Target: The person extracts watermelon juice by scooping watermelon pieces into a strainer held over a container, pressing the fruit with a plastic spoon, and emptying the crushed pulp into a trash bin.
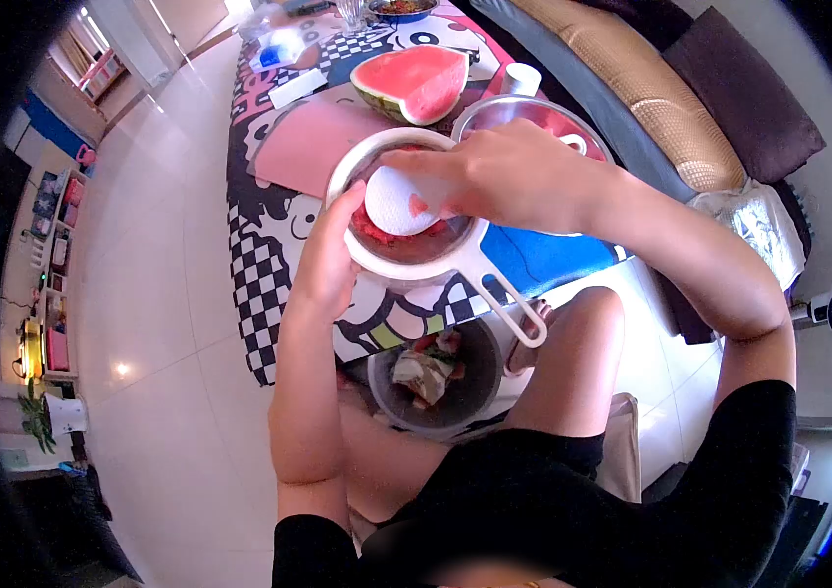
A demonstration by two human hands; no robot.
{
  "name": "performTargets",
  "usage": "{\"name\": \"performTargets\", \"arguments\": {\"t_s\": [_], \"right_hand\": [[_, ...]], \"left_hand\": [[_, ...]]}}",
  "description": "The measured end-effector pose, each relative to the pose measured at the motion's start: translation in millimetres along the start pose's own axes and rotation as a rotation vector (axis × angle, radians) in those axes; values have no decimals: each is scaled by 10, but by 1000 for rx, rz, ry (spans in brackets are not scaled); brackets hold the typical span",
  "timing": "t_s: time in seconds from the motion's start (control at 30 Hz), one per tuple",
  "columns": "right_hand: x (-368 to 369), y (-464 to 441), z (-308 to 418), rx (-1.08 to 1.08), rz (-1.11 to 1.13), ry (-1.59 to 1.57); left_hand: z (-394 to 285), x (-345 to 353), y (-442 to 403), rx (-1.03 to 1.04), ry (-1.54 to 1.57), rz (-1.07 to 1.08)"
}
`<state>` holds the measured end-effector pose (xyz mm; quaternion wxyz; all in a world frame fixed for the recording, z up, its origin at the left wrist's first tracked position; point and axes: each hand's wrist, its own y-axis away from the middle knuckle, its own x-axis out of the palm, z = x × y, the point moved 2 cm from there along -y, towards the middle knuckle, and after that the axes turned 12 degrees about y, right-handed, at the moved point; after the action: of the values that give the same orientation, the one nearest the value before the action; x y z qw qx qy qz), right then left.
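In front of us, the strainer is above the near end of the counter, pulp inside it, its handle pointing back toward us and rightward. Behind it lies the watermelon; behind and to the strainer's right, the bowl, with a cup just beyond. Below the counter's edge we have the bin. The sofa runs along the right; a shelf stands well off to our left.
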<state>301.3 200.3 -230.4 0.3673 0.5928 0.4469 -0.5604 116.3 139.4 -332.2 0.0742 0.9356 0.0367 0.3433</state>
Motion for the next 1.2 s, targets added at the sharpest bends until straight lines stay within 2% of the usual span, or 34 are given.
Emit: {"name": "performTargets", "arguments": {"t_s": [0.1, 0.2, 0.3, 0.4, 0.5, 0.6, 0.7, 0.8, 0.9, 1.0, 1.2], "right_hand": [[-35, 0, -25, -47, 19, -23], [13, -56, 14, -25, 59, 195], [22, -43, -9, -72, -70, 180], [41, -17, 8, -71, -65, 182], [110, -43, 20, 19, 35, 216], [271, -59, 0, 20, -125, 253], [304, -121, 19, 82, -46, 229], [327, -122, 16, 71, -113, 186], [378, -121, 4, 90, -71, 235], [379, -117, 5, 65, -216, 200], [318, -199, -18, 143, 18, 84]], "left_hand": [[47, -57, -48, 79, -45, -1], [38, -89, -38, 104, -69, -11], [23, -57, -19, 137, -91, 14], [10, -34, 3, 138, -106, 53], [56, -96, -69, 179, -126, 76], [35, -31, -19, 209, -114, 48], [27, 38, 30, 215, -82, 22], [36, 63, 30, 212, -72, 15], [28, 92, 42, 207, -64, -7], [37, 94, 31, 209, -58, 2], [3, 107, 40, 112, -50, -31]]}}
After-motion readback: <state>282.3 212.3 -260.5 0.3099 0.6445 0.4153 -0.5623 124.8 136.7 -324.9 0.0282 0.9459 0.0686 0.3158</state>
